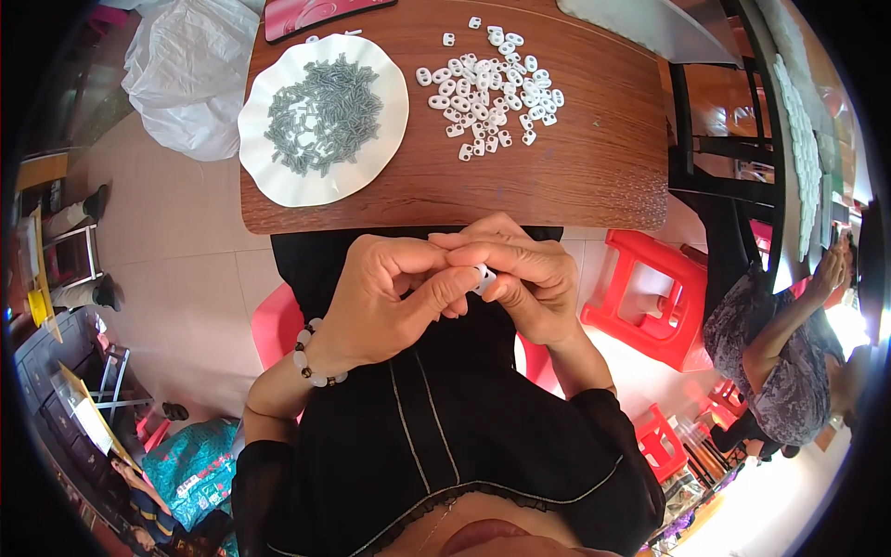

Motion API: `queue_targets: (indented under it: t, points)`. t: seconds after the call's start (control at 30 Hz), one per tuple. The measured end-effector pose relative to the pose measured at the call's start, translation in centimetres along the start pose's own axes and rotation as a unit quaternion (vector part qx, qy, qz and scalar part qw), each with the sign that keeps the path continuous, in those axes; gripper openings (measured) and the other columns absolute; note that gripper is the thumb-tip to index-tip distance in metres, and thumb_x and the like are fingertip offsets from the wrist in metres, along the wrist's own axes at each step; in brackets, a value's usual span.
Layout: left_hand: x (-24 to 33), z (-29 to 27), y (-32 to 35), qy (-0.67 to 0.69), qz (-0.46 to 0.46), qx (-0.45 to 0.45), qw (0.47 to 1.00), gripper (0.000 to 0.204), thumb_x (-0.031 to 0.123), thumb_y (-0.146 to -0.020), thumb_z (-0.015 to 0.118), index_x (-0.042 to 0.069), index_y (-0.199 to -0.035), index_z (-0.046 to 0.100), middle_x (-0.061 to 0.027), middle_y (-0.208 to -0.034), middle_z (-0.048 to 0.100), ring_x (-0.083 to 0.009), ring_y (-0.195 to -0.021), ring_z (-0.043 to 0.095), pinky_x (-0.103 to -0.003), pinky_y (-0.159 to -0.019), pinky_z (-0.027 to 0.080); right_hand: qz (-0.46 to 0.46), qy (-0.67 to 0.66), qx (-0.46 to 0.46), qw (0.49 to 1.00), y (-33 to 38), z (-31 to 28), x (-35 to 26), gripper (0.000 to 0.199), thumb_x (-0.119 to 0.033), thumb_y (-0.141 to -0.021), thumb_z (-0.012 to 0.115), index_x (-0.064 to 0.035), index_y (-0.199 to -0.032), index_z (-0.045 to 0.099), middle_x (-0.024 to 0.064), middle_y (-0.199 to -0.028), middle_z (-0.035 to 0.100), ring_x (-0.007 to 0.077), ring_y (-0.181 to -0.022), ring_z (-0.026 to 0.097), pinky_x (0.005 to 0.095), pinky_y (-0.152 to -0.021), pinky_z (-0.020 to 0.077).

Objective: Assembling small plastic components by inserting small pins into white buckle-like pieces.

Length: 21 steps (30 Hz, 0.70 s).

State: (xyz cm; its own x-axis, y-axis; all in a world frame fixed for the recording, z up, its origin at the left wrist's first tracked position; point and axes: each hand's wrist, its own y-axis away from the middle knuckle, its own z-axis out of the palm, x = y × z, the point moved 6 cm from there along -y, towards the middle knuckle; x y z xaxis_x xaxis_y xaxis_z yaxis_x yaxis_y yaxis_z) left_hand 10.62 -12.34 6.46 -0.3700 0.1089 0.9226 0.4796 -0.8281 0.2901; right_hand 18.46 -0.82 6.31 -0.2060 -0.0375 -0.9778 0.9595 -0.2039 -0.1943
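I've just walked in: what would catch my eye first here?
Probably the white, wavy-edged plate heaped with grey, tube-like pieces, on the left of the brown table. To its right lie many small white pieces with holes. Then, in front of the person's chest, the left hand and right hand meet around a similar white piece.

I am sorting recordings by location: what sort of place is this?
Perhaps a small workshop: a brown wood-grain table bears a wavy-edged white plate of small grey rods and loose white plastic pieces.
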Motion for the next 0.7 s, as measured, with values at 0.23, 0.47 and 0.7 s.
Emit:
queue_targets:
  t: [0.23,0.47,0.7]
  points:
    - [0.44,0.35,0.42,-0.035,0.016,-0.035,0.999,0.016,0.006,-0.089,0.063,-0.005,-0.098,0.068,-0.0074,-0.072,0.064,-0.0086,-0.061,0.059,-0.021,-0.053,0.048,-0.007,0.009,0.008,1.000,0.22,0.19,-0.56,0.044,-0.038,-0.090,0.060,0.0028,-0.105,0.067,0.0197,-0.106,0.067,0.0258,-0.092,0.060,0.0384,-0.084,0.0458]
    - [0.71,0.56,0.48,-0.047,0.016,-0.059,0.997,0.014,0.003,-0.089,0.062,-0.006,-0.097,0.068,-0.0085,-0.074,0.065,-0.0085,-0.061,0.059,-0.020,-0.054,0.048,0.013,0.001,0.016,1.000,0.78,0.41,-0.62,0.043,-0.037,-0.090,0.059,0.0026,-0.103,0.068,0.0180,-0.105,0.068,0.0244,-0.092,0.059,0.0364,-0.081,0.0483]
    - [0.25,0.57,0.39,-0.036,0.010,-0.005,0.999,0.015,0.011,-0.089,0.065,-0.002,-0.084,0.070,-0.0061,-0.063,0.064,-0.0061,-0.056,0.058,-0.019,-0.050,0.044,0.032,0.004,0.021,0.999,0.88,0.31,-0.18,0.037,-0.030,-0.092,0.058,0.0026,-0.106,0.067,0.0192,-0.106,0.067,0.0240,-0.093,0.059,0.0361,-0.080,0.0493]
